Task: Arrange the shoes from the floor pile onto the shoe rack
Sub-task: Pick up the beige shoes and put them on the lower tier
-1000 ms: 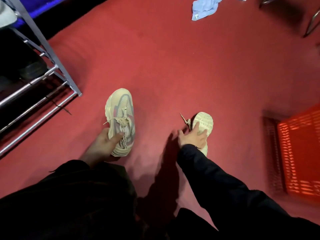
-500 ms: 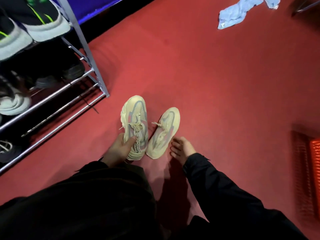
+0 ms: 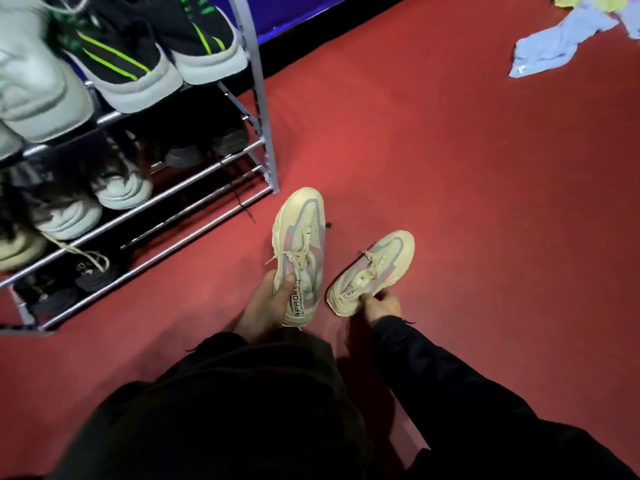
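Note:
Two cream sneakers with grey and pink panels are in my hands over the red floor. My left hand (image 3: pixel 265 306) grips the heel of the left sneaker (image 3: pixel 300 244), toe pointing away, just right of the rack's corner post. My right hand (image 3: pixel 381 304) pinches the heel of the right sneaker (image 3: pixel 375 268), which angles up to the right. The metal shoe rack (image 3: pixel 258 109) fills the left side. Black sneakers with green stripes (image 3: pixel 145 50) sit on its top shelf; pale and dark shoes fill the lower shelves.
Red carpet (image 3: pixel 450 185) stretches to the right and ahead. A light blue cloth (image 3: pixel 554 46) lies crumpled at the far right. A blue wall base (image 3: pixel 311 8) runs behind the rack. My dark sleeves and lap cover the bottom of the view.
The right sneaker went from sole-up on the floor to upright, and my right hand now grips its heel. My view shifted left, so more of the rack shows.

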Motion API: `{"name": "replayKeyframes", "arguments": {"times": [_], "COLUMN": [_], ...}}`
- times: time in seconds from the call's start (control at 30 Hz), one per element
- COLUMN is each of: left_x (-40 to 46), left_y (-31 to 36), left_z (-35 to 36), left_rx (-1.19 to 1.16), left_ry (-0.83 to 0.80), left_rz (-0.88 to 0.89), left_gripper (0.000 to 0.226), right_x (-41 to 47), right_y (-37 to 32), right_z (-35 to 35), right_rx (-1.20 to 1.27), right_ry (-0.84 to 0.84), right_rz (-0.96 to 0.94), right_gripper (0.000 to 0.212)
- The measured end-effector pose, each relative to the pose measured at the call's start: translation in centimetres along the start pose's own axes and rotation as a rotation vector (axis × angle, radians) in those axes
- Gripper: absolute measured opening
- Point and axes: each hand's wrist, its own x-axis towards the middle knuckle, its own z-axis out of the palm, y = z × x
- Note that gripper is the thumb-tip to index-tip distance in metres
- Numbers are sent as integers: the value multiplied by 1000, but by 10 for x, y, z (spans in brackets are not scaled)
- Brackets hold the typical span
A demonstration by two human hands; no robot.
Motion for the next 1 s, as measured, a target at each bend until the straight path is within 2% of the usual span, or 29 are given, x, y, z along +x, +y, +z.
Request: {"name": "replayKeyframes", "arguments": {"times": [0.1, 0.2, 0.23, 0.3, 0.37, 0.4, 0.5, 0.63, 0.73, 0.87, 1.0], "left_x": [-4, -8, -13, -19, -24, -24, -7, 25, 55, 73, 103], "left_y": [-9, -14, -11, -10, -7, -5, -20, -28, -42, -12, -22], "left_z": [-21, -44, -52, -72, -91, -102, -143, -185, -205, -217, -227], "left_rx": [-72, -168, -192, -208, -210, -237, -210, -187, -214, -232, -146], "left_ry": [160, 322, 366, 448, 479, 503, 567, 594, 629, 682, 769], "left_rz": [-87, -178, -168, -125, -132, -149, -119, -109, -166, -180, -216], "left_gripper": [39, 55, 53, 31, 24, 27, 57, 60, 53, 45, 38], "right_x": [-9, -20, -23, -33, -42, -48, -60, -71, -75, -61, -45], "right_y": [-5, -20, -26, -40, -56, -66, -94, -129, -154, -170, -181], "right_z": [15, 42, 54, 79, 106, 118, 158, 201, 229, 263, 292], "right_rx": [65, 68, 35, -52, -117, -151, -237, -245, -252, -287, -333], "right_ry": [-69, -229, -284, -379, -454, -492, -581, -689, -674, -528, -471], "right_rz": [-74, -95, -133, -221, -290, -324, -392, -394, -419, -502, -536], "right_gripper": [24, 23, 23, 24, 24, 23, 23, 28, 24, 10, 17]}}
